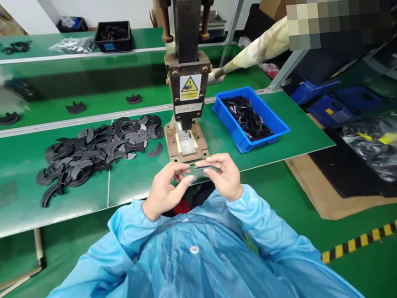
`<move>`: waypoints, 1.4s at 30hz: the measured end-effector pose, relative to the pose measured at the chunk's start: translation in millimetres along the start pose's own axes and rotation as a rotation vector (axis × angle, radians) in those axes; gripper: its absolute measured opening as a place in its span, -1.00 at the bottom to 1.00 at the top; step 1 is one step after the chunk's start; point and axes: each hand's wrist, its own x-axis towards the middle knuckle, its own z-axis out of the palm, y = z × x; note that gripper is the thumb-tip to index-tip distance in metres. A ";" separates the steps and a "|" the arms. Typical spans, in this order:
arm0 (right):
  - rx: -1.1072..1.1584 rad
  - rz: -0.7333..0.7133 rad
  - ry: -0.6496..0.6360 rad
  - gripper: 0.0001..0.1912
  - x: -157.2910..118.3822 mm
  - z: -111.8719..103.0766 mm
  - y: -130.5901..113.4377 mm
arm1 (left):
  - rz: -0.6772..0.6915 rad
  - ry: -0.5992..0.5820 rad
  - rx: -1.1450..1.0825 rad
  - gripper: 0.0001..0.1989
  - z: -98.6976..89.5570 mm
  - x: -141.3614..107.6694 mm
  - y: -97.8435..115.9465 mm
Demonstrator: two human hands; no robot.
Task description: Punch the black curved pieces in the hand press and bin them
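In front of the press, my right hand [225, 174] pinches a small thin dark strip [203, 167] between thumb and fingers. My left hand [169, 186] is just to the left of the strip, its thumb apart from its bent fingers, with nothing visible between them. Beyond both hands stands the hand press [190, 87], with a pale metal fixture [187, 145] on its base. A heap of dark curved plastic pieces [104, 148] lies on the bench to the left. One curved piece [155, 150] rests apart, near the press base.
A blue bin [276, 130] of thin dark parts stands right of the press. The press lever [255, 46] reaches out to the upper right. Behind the bench, a ledge carries several curved pieces [76, 108]. A black bin [114, 44] stands on the back shelf.
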 end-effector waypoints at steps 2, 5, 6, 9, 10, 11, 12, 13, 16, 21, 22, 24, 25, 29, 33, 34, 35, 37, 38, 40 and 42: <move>-0.039 -0.062 -0.045 -0.70 -6.5 5.5 0.9 | 0.021 -0.006 0.007 -0.77 1.1 -3.3 6.3; -0.130 -0.148 -0.071 -0.74 -9.7 6.4 4.2 | 0.023 -0.009 0.026 -0.80 -0.5 -8.5 8.7; -0.143 -0.162 -0.072 -0.75 -9.7 6.0 5.4 | 0.027 -0.013 0.028 -0.81 -1.2 -9.6 8.5; -0.157 -0.178 -0.076 -0.78 -8.8 4.7 7.9 | 0.079 -0.018 0.016 -0.86 -2.1 -10.5 6.5; -0.166 -0.180 -0.078 -0.79 -8.5 4.2 8.3 | 0.108 -0.014 0.009 -0.88 -1.9 -10.3 5.4; -0.175 -0.182 -0.081 -0.79 -8.2 3.8 8.6 | 0.139 -0.006 0.004 -0.89 -1.5 -10.1 4.3; -0.184 -0.183 -0.084 -0.79 -8.1 3.5 8.8 | 0.171 0.004 0.002 -0.88 -1.1 -9.8 3.2; -0.194 -0.184 -0.087 -0.78 -8.0 3.4 8.7 | 0.202 0.015 0.004 -0.87 -0.9 -9.7 2.3; -0.230 -0.185 -0.097 -0.80 -7.0 3.2 7.2 | 0.296 0.020 0.032 -0.78 -1.9 -8.6 -0.4; -0.326 -0.175 -0.149 -0.70 17.4 -12.5 -2.8 | 0.286 0.012 0.128 -0.90 -12.3 13.9 -26.2; -0.348 -0.185 -0.112 -0.64 29.4 -20.5 -7.4 | 0.245 0.053 0.160 -0.93 -15.2 23.8 -36.8; -0.359 -0.253 0.046 -0.55 61.8 -40.2 -21.7 | 0.152 0.137 0.238 -0.88 -20.7 47.5 -60.7; -0.331 -0.316 0.140 -0.54 81.6 -50.7 -32.0 | 0.111 0.158 0.282 -0.85 -22.7 60.2 -72.3; -0.132 -0.670 0.253 -0.44 166.1 -79.8 -87.5 | 0.050 0.097 0.486 -0.79 -23.8 101.6 -101.0; -0.009 -0.752 0.047 -0.45 211.4 -74.4 -129.5 | 0.122 -0.059 0.633 -0.72 -17.6 117.1 -99.9; -0.014 -0.729 0.050 -0.53 212.5 -69.6 -133.4 | 0.138 -0.095 0.664 -0.70 -16.3 118.2 -97.6; -0.024 -0.712 0.073 -0.61 209.8 -64.5 -134.7 | 0.148 -0.127 0.695 -0.69 -15.5 118.8 -95.2; -0.045 -0.726 0.127 -0.68 195.1 -55.7 -131.2 | 0.159 -0.179 0.744 -0.67 -15.1 119.5 -91.3; -0.053 -0.726 0.142 -0.69 184.6 -52.5 -127.0 | 0.162 -0.196 0.758 -0.66 -15.4 119.8 -90.0; -0.073 -0.722 0.149 -0.67 160.7 -48.6 -114.8 | 0.167 -0.214 0.766 -0.65 -16.1 120.0 -88.8; -0.134 -0.716 0.150 -0.64 137.0 -47.5 -98.5 | 0.171 -0.216 0.757 -0.64 -16.1 119.9 -88.9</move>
